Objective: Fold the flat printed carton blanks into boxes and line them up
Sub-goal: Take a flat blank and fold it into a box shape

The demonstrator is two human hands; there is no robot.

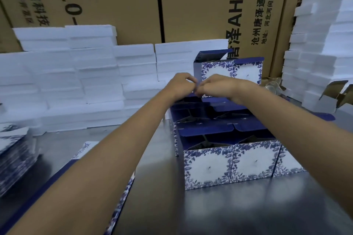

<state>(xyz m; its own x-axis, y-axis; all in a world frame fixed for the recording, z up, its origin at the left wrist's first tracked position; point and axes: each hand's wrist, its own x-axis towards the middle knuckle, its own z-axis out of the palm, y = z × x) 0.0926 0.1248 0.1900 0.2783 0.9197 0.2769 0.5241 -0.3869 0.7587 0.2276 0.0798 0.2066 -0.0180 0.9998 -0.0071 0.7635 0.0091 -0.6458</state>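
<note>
Blue-printed blanks (13, 150) stacked far left on desk (219, 206). Foam slabs (63, 74) behind. Left hand (180, 85) and right hand (219, 87) touching, fingers curled, pinching blue flap (198, 94) above far boxes. Folded boxes (229, 164) lined up right of centre, tops open.

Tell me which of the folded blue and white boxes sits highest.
The box at the back, just beyond the hands, stands on top of the others with its blue flaps up; the rest sit in rows on the table.
</note>
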